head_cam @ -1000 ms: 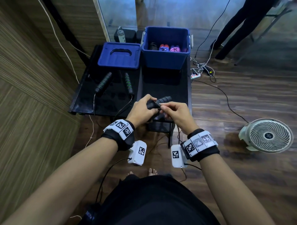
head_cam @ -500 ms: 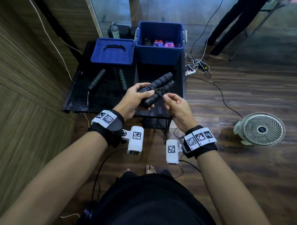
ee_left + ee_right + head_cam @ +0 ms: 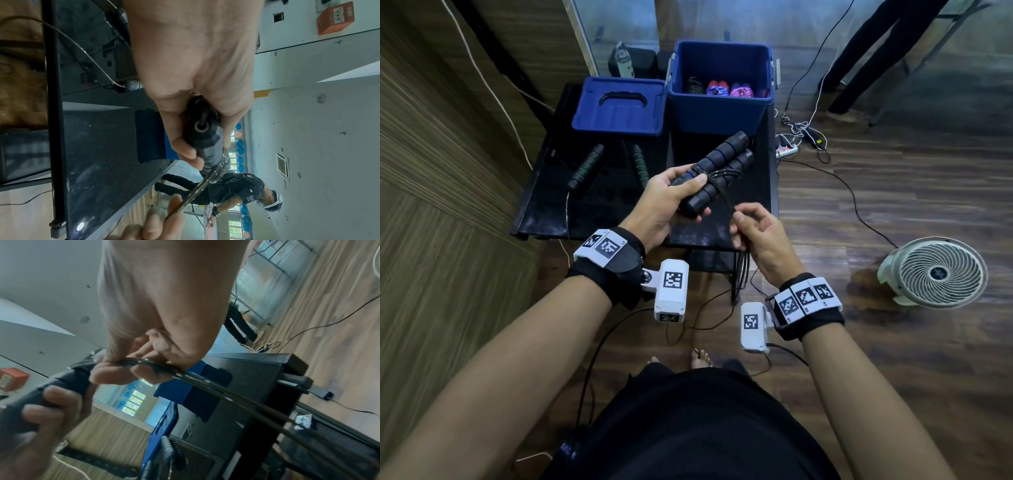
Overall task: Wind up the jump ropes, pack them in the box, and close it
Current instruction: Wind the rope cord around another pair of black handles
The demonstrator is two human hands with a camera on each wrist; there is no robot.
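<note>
Left hand grips the paired black handles above the table's near edge; right hand just beside pinches the cord trailing from them.

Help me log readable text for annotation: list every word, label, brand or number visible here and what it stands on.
"FIRE": on the orange wall box, turned sideways in the left wrist view; its smaller print is blurred.
Black-and-white square code markers, no letters: on the wristbands and wrist cameras.
White print on the bystander's black shirt: too small to read.
</note>
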